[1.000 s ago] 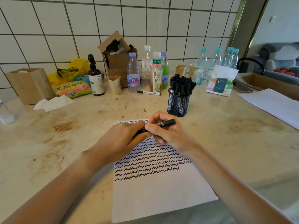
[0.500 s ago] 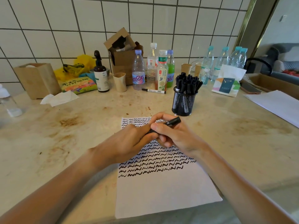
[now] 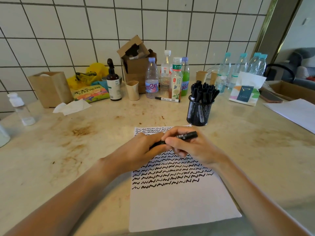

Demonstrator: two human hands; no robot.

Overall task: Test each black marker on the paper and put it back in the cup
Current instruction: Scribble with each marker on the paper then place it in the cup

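Note:
A white sheet of paper (image 3: pixel 179 206) lies in front of me, its upper half filled with rows of black squiggles. Both hands meet above its top part on one black marker (image 3: pixel 186 135). My right hand (image 3: pixel 190 147) grips the barrel, whose end points right. My left hand (image 3: pixel 141 150) closes around the other end, the cap end, which is mostly hidden in its fingers. A black mesh cup (image 3: pixel 198 113) stands just beyond the paper, packed with several black markers.
A white-barrelled marker (image 3: pixel 167 99) lies near a row of bottles (image 3: pixel 176 80) at the back. A cardboard box (image 3: pixel 136 65), tissue pack (image 3: pixel 244 92), paper cups, brown pump bottle (image 3: pixel 113 84) and wooden box (image 3: pixel 51 89) line the tiled wall. More white sheets (image 3: pixel 294 111) lie at right.
My hands stay joined on the marker over the paper. The view has shifted slightly, so the scene sits further right and lower; the marker's angle has flattened a little.

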